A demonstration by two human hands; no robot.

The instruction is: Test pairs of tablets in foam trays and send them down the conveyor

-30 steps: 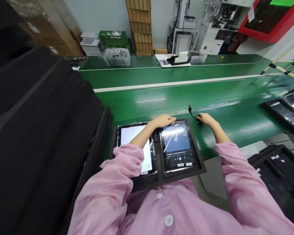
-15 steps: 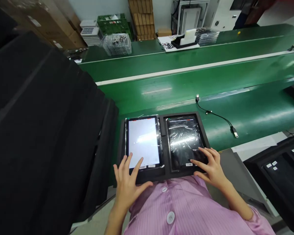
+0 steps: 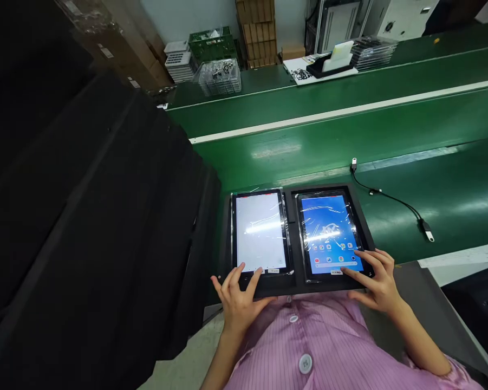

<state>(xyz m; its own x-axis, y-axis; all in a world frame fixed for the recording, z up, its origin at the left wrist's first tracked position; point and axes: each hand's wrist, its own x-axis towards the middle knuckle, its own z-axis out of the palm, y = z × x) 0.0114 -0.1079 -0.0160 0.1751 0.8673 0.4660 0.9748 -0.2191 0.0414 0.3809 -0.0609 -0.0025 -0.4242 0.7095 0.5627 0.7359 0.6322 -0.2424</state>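
Two tablets in clear film lie side by side in a black foam tray [image 3: 293,244] in front of me. The left tablet [image 3: 260,230] shows a nearly blank white screen. On the right tablet [image 3: 329,230] a blue home screen with app icons is lit. My left hand [image 3: 240,300] is open, fingers spread over the lower edge of the left tablet and holding nothing. Over the lower right corner of the right tablet, my right hand [image 3: 377,279] is open too, its fingertips at the glass. Whether the fingertips press the screens I cannot tell.
A tall black foam stack [image 3: 146,216] rises close on my left. On the green bench [image 3: 450,179] lies a black cable [image 3: 394,197] with USB ends. Farther back are a clear bin [image 3: 219,77], a green crate [image 3: 212,44] and a paper holder [image 3: 331,64].
The right tablet's screen has gone from black to a lit blue home screen. My left hand has drawn down to the left tablet's lower edge. The whole view has shifted.
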